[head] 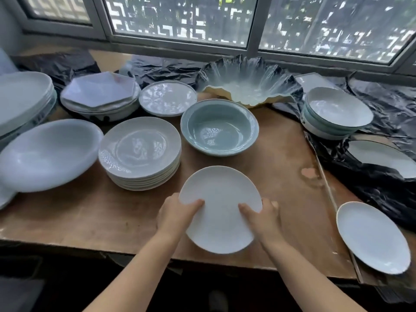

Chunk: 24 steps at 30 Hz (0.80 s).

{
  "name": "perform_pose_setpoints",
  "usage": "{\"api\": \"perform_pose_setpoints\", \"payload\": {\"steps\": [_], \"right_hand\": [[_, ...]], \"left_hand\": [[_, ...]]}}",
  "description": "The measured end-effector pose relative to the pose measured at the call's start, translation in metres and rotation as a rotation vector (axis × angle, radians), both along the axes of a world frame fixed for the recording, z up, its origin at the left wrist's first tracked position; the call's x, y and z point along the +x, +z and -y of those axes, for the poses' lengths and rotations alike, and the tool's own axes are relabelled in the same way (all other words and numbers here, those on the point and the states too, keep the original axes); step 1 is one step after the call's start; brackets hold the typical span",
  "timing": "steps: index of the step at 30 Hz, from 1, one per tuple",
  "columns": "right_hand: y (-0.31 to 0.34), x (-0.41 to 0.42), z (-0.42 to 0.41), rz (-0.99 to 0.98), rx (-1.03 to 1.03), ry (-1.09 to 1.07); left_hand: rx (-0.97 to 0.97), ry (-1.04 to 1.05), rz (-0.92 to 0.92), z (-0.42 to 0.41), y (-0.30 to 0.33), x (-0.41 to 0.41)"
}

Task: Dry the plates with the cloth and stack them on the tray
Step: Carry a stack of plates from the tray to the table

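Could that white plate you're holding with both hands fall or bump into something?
Maybe. The round white plate is held only at its near rim by the left hand and right hand, so it might slip. Its near part hangs past the edge of the brown wooden table, so a drop could reach the floor. The tall stack of embossed white plates stands close by and could get knocked.

I see a worn brown wooden table (281, 158) set against a wide window (180, 16) with grey metal frames; daylight comes through a white fretwork lattice (171, 23) outside; crumpled black plastic sheeting (382, 104) covers the table's far and right edges.
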State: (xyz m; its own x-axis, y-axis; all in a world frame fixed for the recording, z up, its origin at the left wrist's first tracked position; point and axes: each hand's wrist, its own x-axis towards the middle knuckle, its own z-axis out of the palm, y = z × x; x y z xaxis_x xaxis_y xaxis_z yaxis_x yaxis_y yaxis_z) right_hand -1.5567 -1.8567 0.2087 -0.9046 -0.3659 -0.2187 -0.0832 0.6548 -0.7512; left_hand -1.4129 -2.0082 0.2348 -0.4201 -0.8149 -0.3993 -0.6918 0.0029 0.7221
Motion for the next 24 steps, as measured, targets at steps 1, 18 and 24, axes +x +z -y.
{"api": "perform_pose_setpoints", "payload": {"steps": [1,18,24], "right_hand": [[-0.002,-0.006,0.004,-0.007,0.009,0.014],[-0.014,-0.032,0.03,0.006,0.12,0.109],[-0.015,-0.035,0.032,-0.047,0.181,0.154]], "left_hand": [[-0.012,0.022,0.005,0.002,-0.003,-0.005],[-0.125,0.136,0.082,0.005,-0.032,-0.029],[-0.106,0.131,0.064,0.008,-0.033,-0.029]]}}
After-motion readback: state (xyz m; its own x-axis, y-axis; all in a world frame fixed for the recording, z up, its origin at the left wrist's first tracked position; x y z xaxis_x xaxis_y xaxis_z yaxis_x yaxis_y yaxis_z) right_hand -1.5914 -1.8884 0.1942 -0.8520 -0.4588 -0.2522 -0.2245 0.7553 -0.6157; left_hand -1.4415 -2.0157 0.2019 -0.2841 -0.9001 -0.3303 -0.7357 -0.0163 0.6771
